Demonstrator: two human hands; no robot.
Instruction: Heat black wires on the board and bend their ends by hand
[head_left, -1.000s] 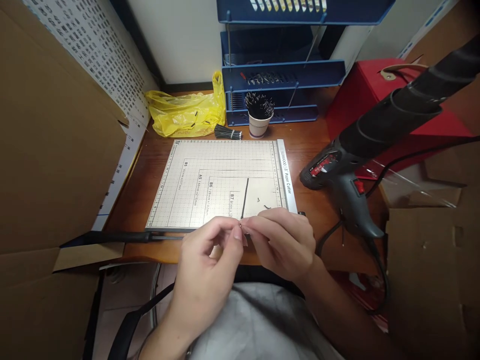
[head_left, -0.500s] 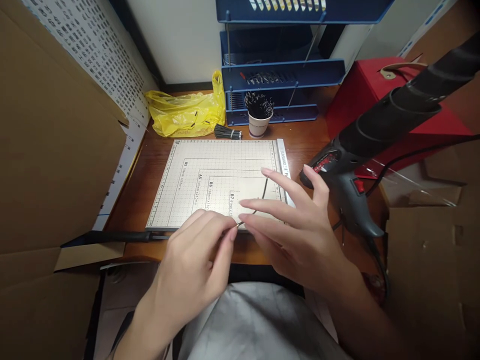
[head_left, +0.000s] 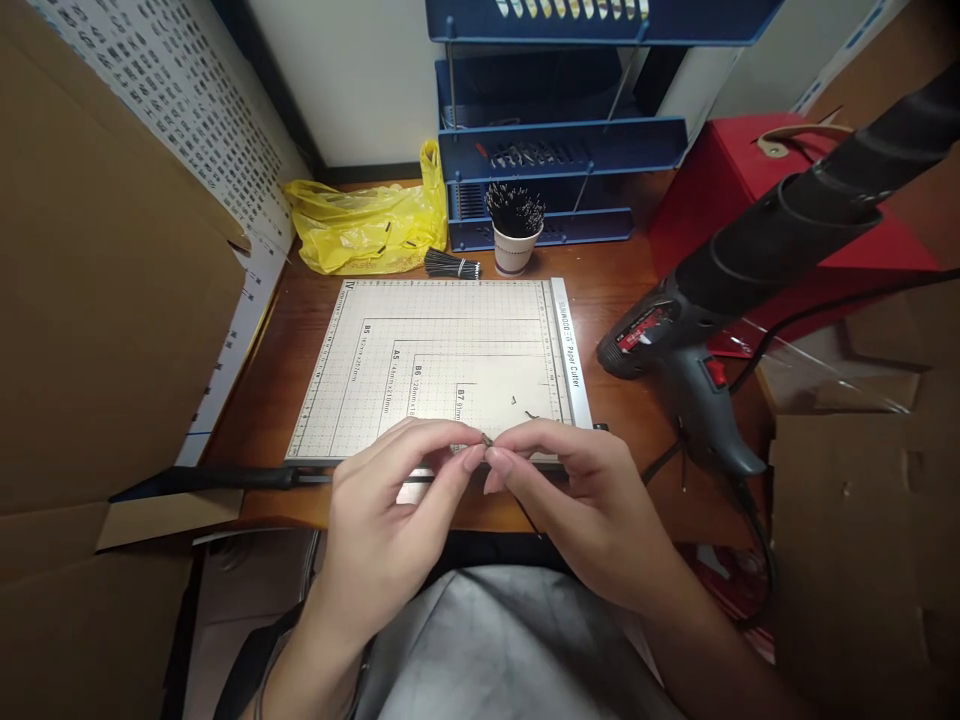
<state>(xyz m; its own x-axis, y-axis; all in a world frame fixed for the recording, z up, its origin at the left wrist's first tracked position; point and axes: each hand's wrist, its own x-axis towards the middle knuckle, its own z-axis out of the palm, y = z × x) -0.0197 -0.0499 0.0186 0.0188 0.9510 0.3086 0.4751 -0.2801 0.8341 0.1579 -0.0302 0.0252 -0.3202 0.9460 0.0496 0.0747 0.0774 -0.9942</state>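
My left hand (head_left: 397, 510) and my right hand (head_left: 577, 500) meet in front of me at the near edge of a paper cutter board (head_left: 442, 340). Both pinch a thin black wire (head_left: 487, 440) between thumb and fingertips, and only its small end shows between them. Two tiny dark wire scraps (head_left: 525, 410) lie on the board just beyond my right fingers. The cutter's black blade handle (head_left: 217, 478) runs along the board's near edge to the left.
A white paper cup (head_left: 514, 240) full of black wires stands behind the board, next to a loose wire bundle (head_left: 450, 266) and a yellow plastic bag (head_left: 360, 225). A blue tray rack (head_left: 555, 150) is at the back. A heat gun (head_left: 720, 310) and red box (head_left: 742, 170) sit right. Cardboard (head_left: 97, 300) walls the left.
My right hand, spread open above the board half a second ago, has come back and closed on the wire beside my left fingertips. The long wire seen over the board no longer shows.
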